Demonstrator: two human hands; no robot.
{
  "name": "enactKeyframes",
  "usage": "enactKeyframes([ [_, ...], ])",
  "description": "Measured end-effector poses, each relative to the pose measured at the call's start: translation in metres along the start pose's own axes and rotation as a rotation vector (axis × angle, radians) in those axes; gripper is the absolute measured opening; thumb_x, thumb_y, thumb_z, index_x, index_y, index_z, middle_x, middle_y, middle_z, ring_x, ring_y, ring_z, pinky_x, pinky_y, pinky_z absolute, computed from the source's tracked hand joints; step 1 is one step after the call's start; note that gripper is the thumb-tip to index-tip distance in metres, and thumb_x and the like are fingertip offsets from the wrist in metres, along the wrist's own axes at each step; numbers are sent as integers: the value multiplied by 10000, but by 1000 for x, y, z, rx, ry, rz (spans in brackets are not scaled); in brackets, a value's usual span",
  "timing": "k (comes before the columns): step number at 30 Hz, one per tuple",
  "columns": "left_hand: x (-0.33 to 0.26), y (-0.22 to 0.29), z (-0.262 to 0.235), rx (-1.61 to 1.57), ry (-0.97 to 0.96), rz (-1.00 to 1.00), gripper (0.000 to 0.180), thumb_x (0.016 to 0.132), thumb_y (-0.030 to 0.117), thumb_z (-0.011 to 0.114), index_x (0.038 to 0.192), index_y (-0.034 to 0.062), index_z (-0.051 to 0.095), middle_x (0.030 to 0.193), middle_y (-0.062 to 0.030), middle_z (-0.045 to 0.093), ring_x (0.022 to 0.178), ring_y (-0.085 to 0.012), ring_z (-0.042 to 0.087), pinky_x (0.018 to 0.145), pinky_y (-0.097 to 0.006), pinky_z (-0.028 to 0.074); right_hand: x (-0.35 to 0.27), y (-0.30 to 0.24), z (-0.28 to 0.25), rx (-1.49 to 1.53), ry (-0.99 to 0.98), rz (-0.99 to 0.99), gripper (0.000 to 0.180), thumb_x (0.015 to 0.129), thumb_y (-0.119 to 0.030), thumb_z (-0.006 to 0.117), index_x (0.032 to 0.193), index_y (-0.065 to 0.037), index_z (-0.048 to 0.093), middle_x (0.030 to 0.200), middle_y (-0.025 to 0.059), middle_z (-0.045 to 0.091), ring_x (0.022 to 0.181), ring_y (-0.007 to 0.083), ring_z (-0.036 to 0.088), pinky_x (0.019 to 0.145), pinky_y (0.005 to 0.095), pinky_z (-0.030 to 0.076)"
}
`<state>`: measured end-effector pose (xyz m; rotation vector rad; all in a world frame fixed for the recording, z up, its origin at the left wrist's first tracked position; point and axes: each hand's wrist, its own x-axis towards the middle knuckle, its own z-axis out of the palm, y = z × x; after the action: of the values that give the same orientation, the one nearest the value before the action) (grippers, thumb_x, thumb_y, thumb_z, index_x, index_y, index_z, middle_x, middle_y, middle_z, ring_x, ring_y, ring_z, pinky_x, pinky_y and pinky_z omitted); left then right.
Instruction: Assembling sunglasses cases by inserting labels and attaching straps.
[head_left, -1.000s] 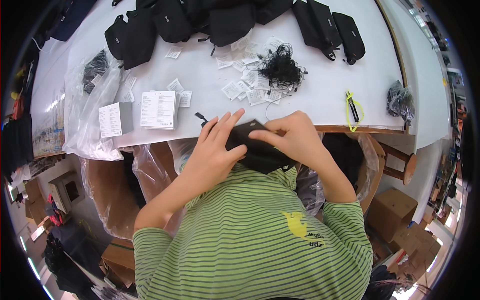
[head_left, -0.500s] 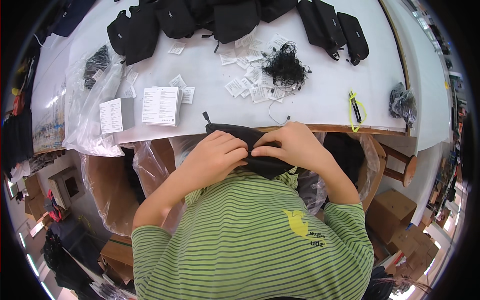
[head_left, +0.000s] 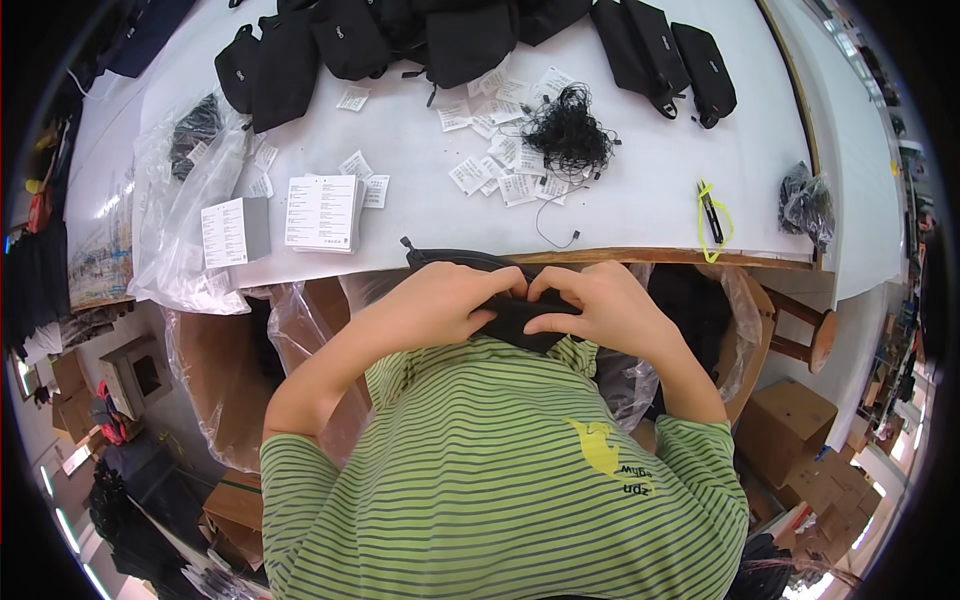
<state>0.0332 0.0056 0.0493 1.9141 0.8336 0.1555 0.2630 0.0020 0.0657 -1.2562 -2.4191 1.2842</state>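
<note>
A black fabric pouch lies between my hands at the table's near edge, with a zipper pull at its far left corner. On its left part my left hand is closed, thumb and index finger gripping the cloth. From the right my right hand grips the same pouch, its index fingertip close to the left one and its thumb lower down. The fingers hide part of the pouch. Beyond it a thin black cord runs out from a tangled bundle of black cords.
Loose white printed tags lie around the bundle. Two stacks of white cards and a clear plastic bag stand left. Black pouches line the far side. Black snips with a yellow cord lie right. A lined carton sits below.
Both hands have shifted on the pouch: the index fingers now bend over its far side and the thumbs spread lower. The pouch's zipper-pull corner has dropped slightly toward me and left.
</note>
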Motion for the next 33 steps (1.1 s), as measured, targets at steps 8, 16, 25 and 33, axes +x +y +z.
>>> enactKeyframes([
  [8, 4, 6, -8, 17, -108, -36, 263, 777, 75, 632, 1031, 114, 574, 832, -107, 646, 768, -314, 619, 649, -422, 464, -8, 8, 11, -102, 39, -23, 347, 741, -398, 733, 886, -119, 585, 530, 60, 528, 509, 258, 552, 506, 356, 408],
  [16, 40, -43, -21, 63, 574, -125, 283, 818, 248, 681, 982, 32, 597, 877, -98, 624, 819, -265, 599, 738, -333, 471, -13, 9, 13, -95, 45, 18, 335, 742, -377, 734, 839, -91, 588, 595, 81, 599, 558, 274, 595, 527, 365, 440],
  [25, 59, -88, -21, 287, 610, -297, 276, 746, 206, 726, 904, 43, 569, 855, -74, 571, 870, -273, 547, 749, -367, 455, -19, 9, 17, -155, 70, -3, 319, 750, -354, 725, 853, -84, 591, 595, 94, 600, 570, 289, 602, 534, 371, 453],
  [33, 6, -10, -35, 161, 390, 144, 212, 774, 191, 705, 940, 73, 645, 1091, -62, 597, 1051, -262, 518, 927, -362, 381, -13, -6, -2, -390, 118, -147, 256, 746, -312, 729, 815, -100, 602, 536, 55, 518, 537, 248, 556, 538, 360, 425],
])
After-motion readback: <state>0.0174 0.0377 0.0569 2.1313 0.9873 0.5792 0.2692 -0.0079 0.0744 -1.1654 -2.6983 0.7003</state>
